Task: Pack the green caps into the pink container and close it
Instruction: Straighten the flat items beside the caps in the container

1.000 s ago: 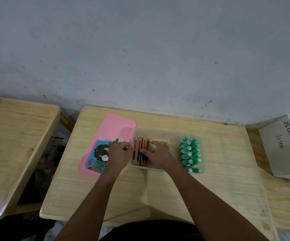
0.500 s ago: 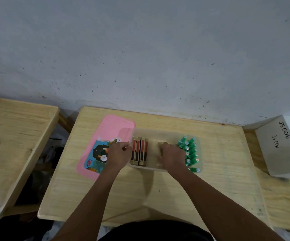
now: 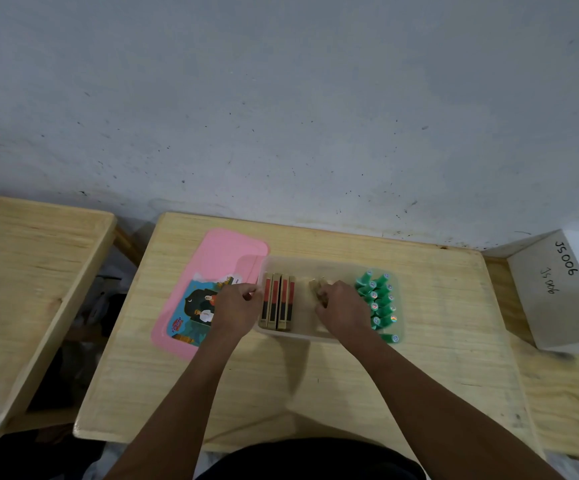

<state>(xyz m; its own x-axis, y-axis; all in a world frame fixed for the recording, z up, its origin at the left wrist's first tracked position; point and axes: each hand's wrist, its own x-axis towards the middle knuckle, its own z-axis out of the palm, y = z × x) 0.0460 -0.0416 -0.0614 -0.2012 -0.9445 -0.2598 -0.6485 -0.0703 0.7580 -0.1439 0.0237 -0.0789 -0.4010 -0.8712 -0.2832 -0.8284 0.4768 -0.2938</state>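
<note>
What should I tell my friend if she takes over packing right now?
Left hand: curled at the left rim of the clear container, beside the flat red-and-tan boxes; what it grips is unclear.
Right hand: inside the container, closed on small tan blocks.
Green caps: packed in rows at the container's right end.
Pink lid: lying flat on the table, left of the container.
Left: settle the blocks, put the lid on.
</note>
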